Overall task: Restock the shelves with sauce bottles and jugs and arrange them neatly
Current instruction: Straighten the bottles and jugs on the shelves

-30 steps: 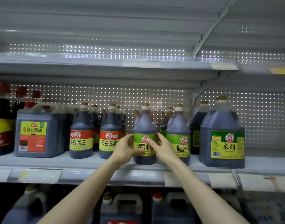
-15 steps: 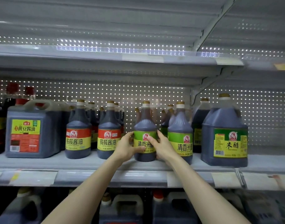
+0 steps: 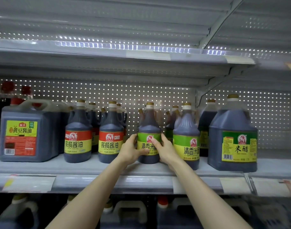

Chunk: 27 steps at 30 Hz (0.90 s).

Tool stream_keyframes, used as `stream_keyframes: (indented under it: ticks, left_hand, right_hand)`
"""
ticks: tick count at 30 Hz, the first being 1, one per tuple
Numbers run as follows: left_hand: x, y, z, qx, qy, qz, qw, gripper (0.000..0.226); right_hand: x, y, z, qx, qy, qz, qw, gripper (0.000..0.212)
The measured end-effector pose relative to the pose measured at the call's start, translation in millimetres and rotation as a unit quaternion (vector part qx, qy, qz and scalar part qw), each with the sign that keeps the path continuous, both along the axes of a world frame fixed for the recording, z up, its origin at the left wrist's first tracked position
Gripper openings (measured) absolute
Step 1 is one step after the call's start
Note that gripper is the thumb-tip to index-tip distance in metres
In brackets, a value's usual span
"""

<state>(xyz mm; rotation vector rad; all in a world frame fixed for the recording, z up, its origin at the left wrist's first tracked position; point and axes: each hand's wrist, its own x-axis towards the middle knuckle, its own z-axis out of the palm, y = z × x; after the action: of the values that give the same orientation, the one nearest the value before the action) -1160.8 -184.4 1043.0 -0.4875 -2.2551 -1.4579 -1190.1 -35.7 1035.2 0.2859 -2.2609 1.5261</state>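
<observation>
Where the view ends at the far left, red-capped bottles (image 3: 7, 90) are cut off and blurred, and their labels cannot be read. Beside them on the middle shelf (image 3: 92, 166) stands a square jug (image 3: 25, 133) of dark sauce with a yellow and red label. Further jugs behind it are largely hidden. To its right, two red-label bottles (image 3: 77, 134) stand at the front. More of the kind behind them show only caps and shoulders.

The left hand (image 3: 130, 149) grips the left flank of the green-label bottle (image 3: 148, 129). Its fingers (image 3: 132, 138) curl round the side and the thumb lies across the lower front of the label. This bottle stands upright near the front of the middle shelf, between the red-label pair and a matching second green bottle (image 3: 186, 134). It is dark, bell-shaped and narrow-necked, with a gold cap over a white collar. Its label is green above and yellow below with a red emblem, and the printed characters are partly covered.

The right hand (image 3: 166, 149) holds the right flank, thumb on the label, with the remaining fingers wrapped out of sight behind.

At the far right, a large round jug (image 3: 233, 134) with a green label hides much of a tall bottle (image 3: 205, 123) behind it. Below, the lower jugs (image 3: 129, 210) are dark, blurred and cut off by the frame's edge.
</observation>
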Motion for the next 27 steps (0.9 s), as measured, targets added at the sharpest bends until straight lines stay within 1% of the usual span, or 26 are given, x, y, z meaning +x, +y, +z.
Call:
stream_keyframes:
  ticks: [5,11,12,15,17,19,22,24,27]
  left_hand:
    - [-3.0,-0.7,-2.2,0.009,-0.008,-0.01,1.0,0.067]
    - [-6.0,-0.5,-4.7,0.03,-0.032,-0.052,0.998,0.07]
    - [-6.3,-0.7,-4.9,0.033,-0.033,-0.053,0.998,0.07]
    - [-8.4,-2.0,-6.4,0.032,-0.026,-0.044,0.998,0.071]
    - [-10.1,-2.4,-7.4,0.029,-0.022,-0.038,0.999,0.072]
    - [-11.0,-2.5,-7.5,0.027,-0.016,-0.034,0.999,0.071]
    - [-12.1,-2.6,-6.9,0.021,-0.012,-0.026,0.999,0.071]
    - [-12.3,-2.1,-7.2,0.017,-0.009,-0.024,1.0,0.07]
    - [-12.3,-1.4,-7.2,0.009,-0.001,-0.017,1.0,0.068]
  right_hand:
    - [-6.4,-0.3,-6.7,-0.002,0.007,0.008,1.0,0.071]
    - [-11.5,1.5,-11.7,-0.017,0.009,0.011,1.0,0.073]
    - [-12.1,1.5,-12.0,-0.02,0.007,0.013,1.0,0.077]
    - [-18.8,2.2,-14.8,-0.022,0.008,0.015,1.0,0.101]
    - [-22.6,3.0,-15.9,-0.016,0.009,0.015,1.0,0.108]
    - [-16.6,2.4,-12.7,-0.006,0.008,0.014,1.0,0.101]
    - [-8.9,1.1,-8.5,0.014,0.013,0.005,1.0,0.073]
    - [-8.2,2.2,-7.9,0.029,0.016,-0.004,0.999,0.068]
    - [-8.2,3.0,-8.1,0.039,0.026,-0.012,0.999,0.065]
